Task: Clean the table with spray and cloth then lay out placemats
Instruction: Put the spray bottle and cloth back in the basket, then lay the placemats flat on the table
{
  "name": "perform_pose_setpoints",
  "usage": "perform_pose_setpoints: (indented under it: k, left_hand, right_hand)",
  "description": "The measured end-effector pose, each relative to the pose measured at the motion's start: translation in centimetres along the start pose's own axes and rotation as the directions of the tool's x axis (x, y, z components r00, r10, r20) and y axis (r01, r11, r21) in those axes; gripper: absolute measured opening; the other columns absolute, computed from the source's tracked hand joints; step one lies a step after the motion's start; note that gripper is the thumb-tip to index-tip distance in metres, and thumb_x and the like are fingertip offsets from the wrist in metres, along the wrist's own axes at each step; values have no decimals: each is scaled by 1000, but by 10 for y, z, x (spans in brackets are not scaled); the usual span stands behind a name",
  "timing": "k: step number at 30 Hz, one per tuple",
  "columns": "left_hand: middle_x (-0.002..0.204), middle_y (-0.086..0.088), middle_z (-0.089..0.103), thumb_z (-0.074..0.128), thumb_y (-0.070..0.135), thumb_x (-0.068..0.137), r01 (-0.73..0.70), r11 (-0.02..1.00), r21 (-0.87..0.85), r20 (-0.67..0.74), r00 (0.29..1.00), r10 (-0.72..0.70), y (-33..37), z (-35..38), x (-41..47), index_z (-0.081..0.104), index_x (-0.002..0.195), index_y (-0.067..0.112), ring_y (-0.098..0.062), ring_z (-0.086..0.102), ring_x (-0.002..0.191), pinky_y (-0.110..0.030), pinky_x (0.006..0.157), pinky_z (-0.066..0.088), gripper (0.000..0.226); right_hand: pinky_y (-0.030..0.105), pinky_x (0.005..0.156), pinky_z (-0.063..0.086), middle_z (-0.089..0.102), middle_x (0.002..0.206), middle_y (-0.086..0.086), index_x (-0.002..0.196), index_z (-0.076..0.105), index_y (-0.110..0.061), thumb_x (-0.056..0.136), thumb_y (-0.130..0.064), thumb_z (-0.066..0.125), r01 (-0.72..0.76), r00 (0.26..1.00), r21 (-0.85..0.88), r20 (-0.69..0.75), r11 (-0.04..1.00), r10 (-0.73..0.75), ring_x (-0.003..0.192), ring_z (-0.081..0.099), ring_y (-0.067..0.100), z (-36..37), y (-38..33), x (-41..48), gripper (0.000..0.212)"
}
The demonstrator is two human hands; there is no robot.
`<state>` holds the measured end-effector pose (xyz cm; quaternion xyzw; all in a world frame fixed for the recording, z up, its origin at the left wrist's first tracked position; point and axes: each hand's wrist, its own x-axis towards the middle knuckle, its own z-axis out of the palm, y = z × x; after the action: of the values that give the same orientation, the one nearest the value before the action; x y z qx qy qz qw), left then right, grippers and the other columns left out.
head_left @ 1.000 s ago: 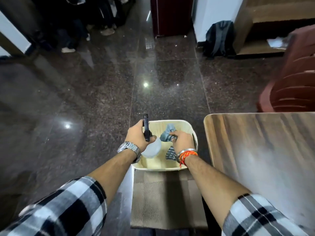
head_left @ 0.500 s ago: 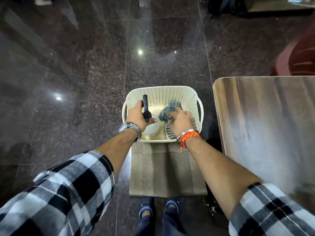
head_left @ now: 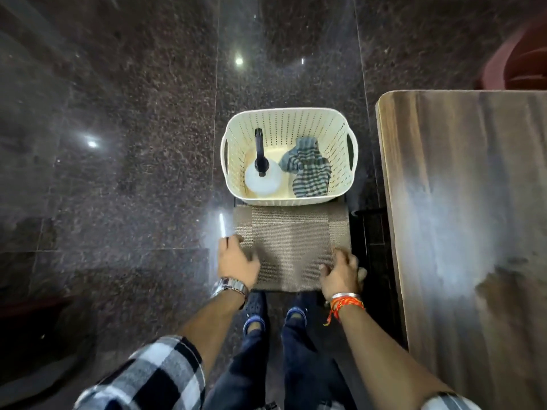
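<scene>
The brown wood-grain bench (head_left: 473, 232) fills the 3 o'clock side of the view with nothing on it, ready to take what the person brings over, and a pale patch shines on its top, though whether that is damp or only reflected light cannot be told. On the dark speckled stone floor (head_left: 118, 143) beside it, at about 12 o'clock from the person's feet, lies the stack of taupe woven placemats (head_left: 291, 247), apparently on a low dark stand whose edges just show. Touching the stack's far edge is the cream perforated plastic basket (head_left: 296, 119), which keeps the cleaning kit together: the white spray bottle with black trigger head (head_left: 262, 179) at its 8 o'clock corner and the grey striped cloth (head_left: 309, 170) crumpled at 4 o'clock. Both lie untouched, which suggests the placemat step is in hand. The left hand (head_left: 236, 261) and the right hand (head_left: 340, 273) rest with fingers loosely spread on the stack's near corners, probably to lift it level.
</scene>
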<state>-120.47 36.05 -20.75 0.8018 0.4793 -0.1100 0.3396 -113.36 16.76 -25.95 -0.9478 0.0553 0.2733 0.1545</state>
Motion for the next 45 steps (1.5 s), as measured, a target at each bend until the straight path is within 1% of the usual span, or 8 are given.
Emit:
perform_pose_setpoints:
  k: [4, 8, 15, 21, 29, 35, 39, 45]
  left_hand:
    - [142, -19, 40, 64, 40, 93, 195, 939, 284, 170, 953, -250, -30, 24, -12, 38, 137, 3, -38, 44, 128, -41, 103, 39, 63]
    - [140, -22, 44, 68, 30, 92, 192, 964, 183, 231, 945, -232, -39, 28, -8, 42, 134, -2, -39, 48, 127, -41, 103, 44, 59]
    - [112, -20, 67, 61, 4, 85, 64, 997, 36, 153, 986, -69, -34, 7, -24, 64, 104, 1, -36, 65, 102, -31, 74, 49, 19]
    - [104, -4, 61, 54, 18, 89, -245, 943, 225, 93, 969, 230, -7, -30, -83, 56, 89, 19, -29, 62, 99, -36, 91, 40, 2]
    - [95, -5, 68, 51, 24, 95, -658, 653, 375, -72, 682, 728, 56, -83, -185, 69, 93, 15, -27, 65, 96, -35, 94, 37, 20]
    - [80, -11, 62, 53, 29, 94, -733, 598, 323, -166, 579, 799, 112, -111, -279, 45, 67, 18, -41, 65, 77, -39, 63, 46, 30]
    - [90, -9, 69, 49, 40, 90, -795, 539, 278, -213, 496, 842, 150, -102, -353, 72, 91, 21, -38, 67, 89, -44, 72, 55, 31]
    - [111, -7, 72, 59, 32, 97, -884, 448, 134, -248, 408, 879, 194, -68, -422, 72, 112, 24, -35, 66, 105, -42, 83, 53, 22]
  right_hand:
    - [48, 99, 34, 28, 145, 10, 139, 35, -33, 84, -40, 66, -87, 994, -122, 49, 989, 94, 119, 34, 39, 4, 7, -7, 64]
    - [48, 99, 35, 37, 134, 16, 138, 34, -27, 76, -36, 75, -146, 989, -41, -7, 988, 146, 120, 37, 41, 1, 3, -7, 75]
    - [47, 93, 44, 53, 122, 21, 119, 47, -2, 83, -15, 66, -90, 988, 78, -116, 993, 99, 114, 52, 39, -26, -15, -34, 43]
    - [40, 82, 47, 62, 107, 13, 106, 54, -11, 89, -26, 54, 140, 981, -56, -126, 989, -146, 100, 61, 35, -63, -29, -106, 22]
    - [39, 73, 48, 64, 104, 14, 108, 42, -10, 94, -27, 46, 275, 916, -51, -290, 960, -278, 95, 63, 37, -152, -14, -194, 22]
    - [39, 72, 45, 65, 99, 21, 105, 47, -10, 91, -22, 53, 373, 824, 204, -520, 905, -222, 92, 60, 43, -242, 69, -259, 20]
    - [39, 70, 43, 66, 98, 22, 105, 47, -8, 92, -24, 54, 445, 794, 346, -578, 826, -186, 93, 59, 42, -287, 160, -291, 21]
    - [35, 63, 32, 67, 99, 15, 111, 47, -13, 96, -27, 49, 447, 774, 427, -624, 786, -102, 93, 60, 36, -328, 270, -313, 20]
